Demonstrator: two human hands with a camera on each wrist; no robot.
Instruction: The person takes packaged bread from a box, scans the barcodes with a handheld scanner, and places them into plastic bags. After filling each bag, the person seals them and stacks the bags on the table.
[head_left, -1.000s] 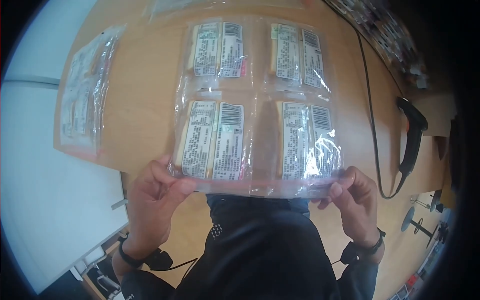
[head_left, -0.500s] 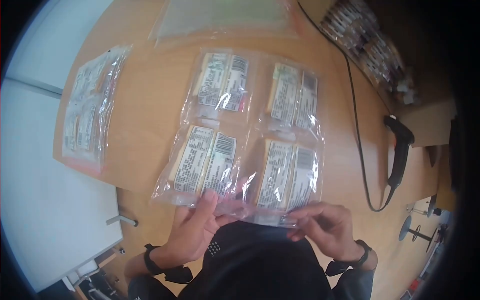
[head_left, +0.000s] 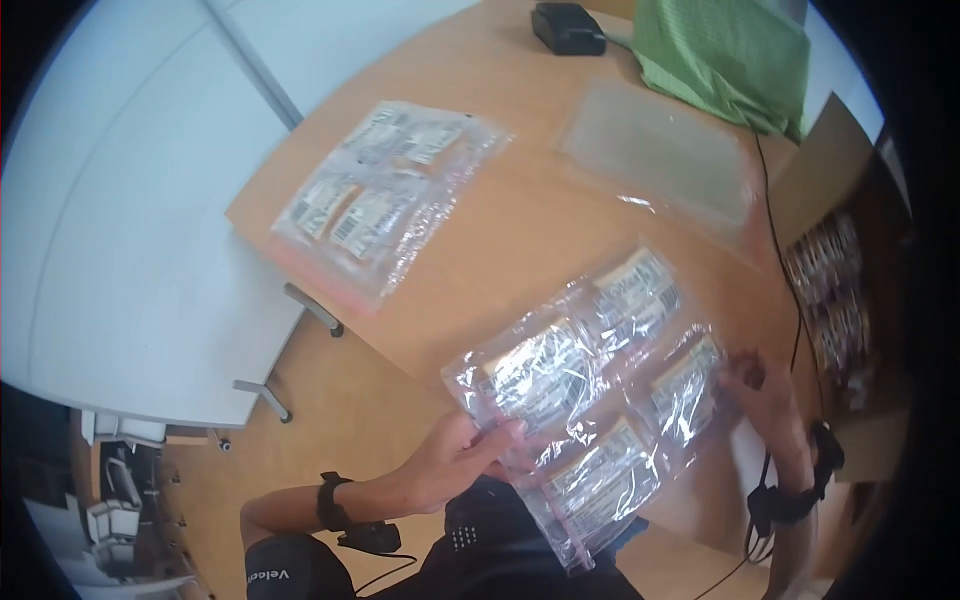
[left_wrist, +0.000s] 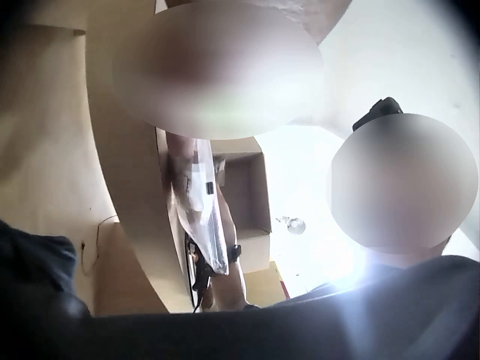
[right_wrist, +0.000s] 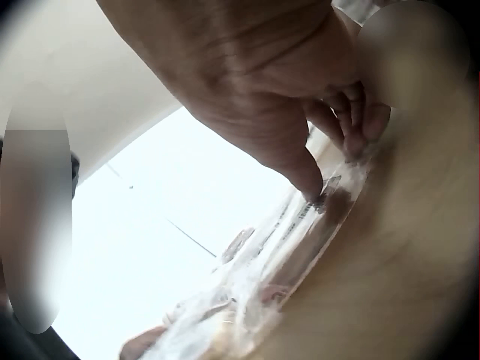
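Observation:
A clear zip bag (head_left: 625, 395) holds several flat packs with printed white labels and barcodes. It is tilted above the near table edge in the head view, with glare across it. My left hand (head_left: 450, 465) pinches its pink-lined edge, thumb on top. At the opposite side, my right hand (head_left: 772, 405) grips the bag's edge. The right wrist view shows that hand (right_wrist: 277, 82) close up, thumb and fingertips at the plastic edge. In the left wrist view the bag (left_wrist: 196, 199) appears nearly edge-on; the left hand's area is blurred.
Another filled clear bag (head_left: 400, 175) lies on the table (head_left: 490, 230) at left. Clear empty bags (head_left: 660, 160) lie further back, near a green cloth (head_left: 720, 60) and a black device (head_left: 568, 28). A cardboard box (head_left: 825, 170) with packs (head_left: 830, 290) stands right, beside a cable.
The bag has turned from facing me squarely to a slant, its pink-lined edge now toward my left hand. My right hand has moved up along its far side. The head view has swung left.

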